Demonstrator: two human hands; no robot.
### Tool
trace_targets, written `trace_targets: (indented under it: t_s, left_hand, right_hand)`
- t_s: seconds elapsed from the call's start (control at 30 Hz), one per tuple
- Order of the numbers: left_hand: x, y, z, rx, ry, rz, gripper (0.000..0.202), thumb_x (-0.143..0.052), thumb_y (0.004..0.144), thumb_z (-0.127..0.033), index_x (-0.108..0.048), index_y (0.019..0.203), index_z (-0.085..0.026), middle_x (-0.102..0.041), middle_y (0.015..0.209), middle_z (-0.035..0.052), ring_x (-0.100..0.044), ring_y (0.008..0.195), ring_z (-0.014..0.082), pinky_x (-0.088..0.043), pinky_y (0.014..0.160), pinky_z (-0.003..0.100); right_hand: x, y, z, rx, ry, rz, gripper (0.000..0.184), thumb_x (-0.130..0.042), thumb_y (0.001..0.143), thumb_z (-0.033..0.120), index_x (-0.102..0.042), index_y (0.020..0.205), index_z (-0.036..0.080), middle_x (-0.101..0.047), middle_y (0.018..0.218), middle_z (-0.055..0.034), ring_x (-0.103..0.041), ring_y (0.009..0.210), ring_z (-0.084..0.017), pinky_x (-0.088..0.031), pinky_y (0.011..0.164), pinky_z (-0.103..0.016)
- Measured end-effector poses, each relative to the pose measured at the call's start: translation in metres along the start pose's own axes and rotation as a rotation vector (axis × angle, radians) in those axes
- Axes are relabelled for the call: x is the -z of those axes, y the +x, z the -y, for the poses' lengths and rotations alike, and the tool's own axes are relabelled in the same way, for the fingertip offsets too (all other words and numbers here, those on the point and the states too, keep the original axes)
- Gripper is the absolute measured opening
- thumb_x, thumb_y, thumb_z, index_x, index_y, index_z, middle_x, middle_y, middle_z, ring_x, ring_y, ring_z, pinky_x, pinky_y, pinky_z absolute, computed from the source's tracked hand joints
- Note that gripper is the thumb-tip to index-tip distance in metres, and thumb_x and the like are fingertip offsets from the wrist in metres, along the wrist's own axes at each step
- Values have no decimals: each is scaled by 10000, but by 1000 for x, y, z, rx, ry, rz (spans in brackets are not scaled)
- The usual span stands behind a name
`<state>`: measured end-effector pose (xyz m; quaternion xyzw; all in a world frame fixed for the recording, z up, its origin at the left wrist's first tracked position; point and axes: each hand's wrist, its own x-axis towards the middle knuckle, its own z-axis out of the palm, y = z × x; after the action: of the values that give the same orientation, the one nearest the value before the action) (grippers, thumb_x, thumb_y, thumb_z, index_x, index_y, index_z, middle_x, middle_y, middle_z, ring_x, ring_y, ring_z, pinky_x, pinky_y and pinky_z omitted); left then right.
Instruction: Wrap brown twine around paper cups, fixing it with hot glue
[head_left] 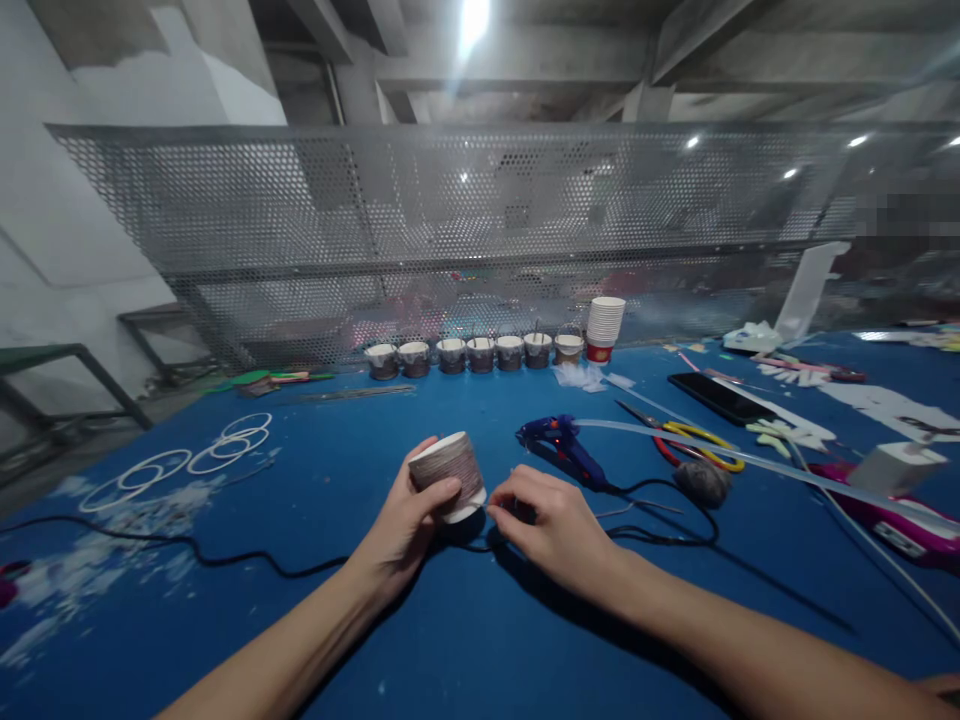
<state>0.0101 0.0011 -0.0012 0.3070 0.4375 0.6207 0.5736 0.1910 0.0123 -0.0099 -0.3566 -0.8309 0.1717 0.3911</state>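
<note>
A small white paper cup, its side wound with grey-brown yarn, is tilted in my left hand. My left fingers wrap round it, with the thumb across the yarn. Beside the cup's lower white edge, my right hand is closed in a pinch. Whatever lies between those fingertips is too small to make out. Behind my right hand rests a blue glue gun with a long clear glue stick in its back. A ball of grey yarn sits to its right, near the scissors with red and yellow handles.
Several dark-wrapped cups line the back, beside a stack of white cups. White rings lie at left. A black cable crosses the blue table. A phone and a pink tool are at right.
</note>
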Motion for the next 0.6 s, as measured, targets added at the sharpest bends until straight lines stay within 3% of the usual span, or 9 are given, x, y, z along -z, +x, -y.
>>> trace_targets:
  t_s: [0.2,0.43,0.5,0.6]
  left_hand:
    - [0,1,-2,9,-20,-4,627,-831,580,-136,-575,1144,-230,-711,1024,37,-692,864,190,-566,740,293]
    - [1,0,-11,-33,0,-54,610,-800,585,-118,-571,1139,-234,-670,1115,57,-681,855,207,-581,681,325]
    - [1,0,-14,-37,-1,-50,606,-797,596,-127,-570,1147,-237,-658,1147,65,-680,879,214,-579,702,330]
    - [2,0,-17,-28,-9,-26,594,-799,607,-153,-579,1153,-234,-662,1153,73,-679,902,222,-570,742,335]
  right_hand:
    - [1,1,0,-6,-48,-2,94,-615,875,193,-687,814,198,-687,792,-22,-631,718,-161,-477,696,-278]
    - [27,-3,2,183,-238,-57,230,-521,958,328,-675,1003,164,-719,1021,-108,-643,925,-222,-472,814,-340]
    - [40,-10,-4,168,-301,-2,270,-479,976,344,-679,920,172,-724,930,-93,-645,844,-208,-460,771,-326]
    - [63,-19,-21,-38,-414,80,392,-449,973,380,-629,675,199,-680,697,-50,-600,637,-180,-415,643,-305]
